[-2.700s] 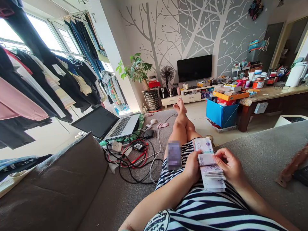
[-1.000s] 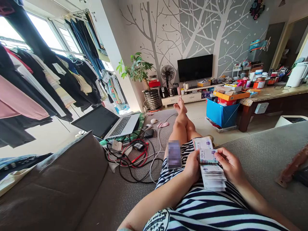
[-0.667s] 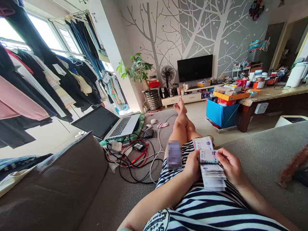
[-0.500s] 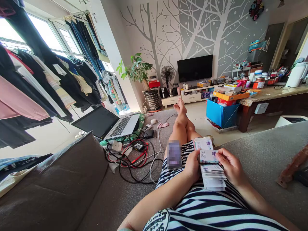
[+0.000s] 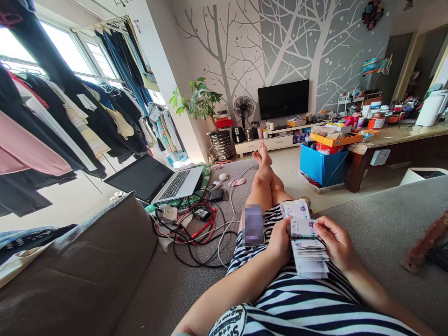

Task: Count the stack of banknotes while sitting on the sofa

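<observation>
In my lap is a bundle of banknote-like paper slips (image 5: 310, 256), whitish with purple and teal print, its lower ends fanned out in steps towards me. My left hand (image 5: 280, 240) is closed on the left side of the bundle. The thumb and fingers of my right hand (image 5: 334, 240) pinch the right end of the upper slip (image 5: 301, 228). Just beyond, a second stack of similar slips (image 5: 296, 209) lies on my thighs. A phone (image 5: 253, 225) with a blurred screen rests on my striped clothing, left of my left hand.
On the grey sofa (image 5: 206, 284) at left are an open laptop (image 5: 178, 184), tangled cables (image 5: 196, 238) and a white charger (image 5: 168, 213). A cushion (image 5: 80, 261) stands nearer. Ahead are a blue box (image 5: 324, 165) and a cluttered table (image 5: 395, 135).
My hands and the slips keep almost the same position. The upper slip and my right fingertips have shifted only very slightly.
</observation>
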The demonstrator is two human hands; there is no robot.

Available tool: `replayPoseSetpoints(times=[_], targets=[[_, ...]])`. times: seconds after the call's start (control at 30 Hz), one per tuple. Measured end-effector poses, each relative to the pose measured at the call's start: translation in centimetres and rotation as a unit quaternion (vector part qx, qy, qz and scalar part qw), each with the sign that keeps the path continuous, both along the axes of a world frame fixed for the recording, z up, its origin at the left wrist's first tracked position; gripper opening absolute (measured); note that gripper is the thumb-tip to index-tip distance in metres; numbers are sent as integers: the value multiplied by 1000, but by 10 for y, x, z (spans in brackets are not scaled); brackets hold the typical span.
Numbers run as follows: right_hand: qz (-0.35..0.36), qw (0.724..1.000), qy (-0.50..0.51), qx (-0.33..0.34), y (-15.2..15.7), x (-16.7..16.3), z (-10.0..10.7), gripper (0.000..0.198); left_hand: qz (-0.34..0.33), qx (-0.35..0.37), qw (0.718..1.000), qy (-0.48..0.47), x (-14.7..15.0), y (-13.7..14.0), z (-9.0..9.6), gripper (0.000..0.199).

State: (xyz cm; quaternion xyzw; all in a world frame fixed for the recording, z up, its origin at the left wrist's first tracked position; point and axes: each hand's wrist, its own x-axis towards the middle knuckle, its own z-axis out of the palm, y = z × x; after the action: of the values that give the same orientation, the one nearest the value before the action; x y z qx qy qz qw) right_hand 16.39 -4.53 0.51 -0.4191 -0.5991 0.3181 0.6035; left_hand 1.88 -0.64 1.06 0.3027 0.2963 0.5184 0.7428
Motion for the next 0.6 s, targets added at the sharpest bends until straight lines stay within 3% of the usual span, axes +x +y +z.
replayPoseSetpoints(times=[0.3,0.6], targets=[[25,1000,17,0,0,-9,-3,46,-4,-17,1000,-2,-5,-4,9,36],[3,998,61,3,6,-15,-11,46,21,25,999,17,-1,-7,11,30]])
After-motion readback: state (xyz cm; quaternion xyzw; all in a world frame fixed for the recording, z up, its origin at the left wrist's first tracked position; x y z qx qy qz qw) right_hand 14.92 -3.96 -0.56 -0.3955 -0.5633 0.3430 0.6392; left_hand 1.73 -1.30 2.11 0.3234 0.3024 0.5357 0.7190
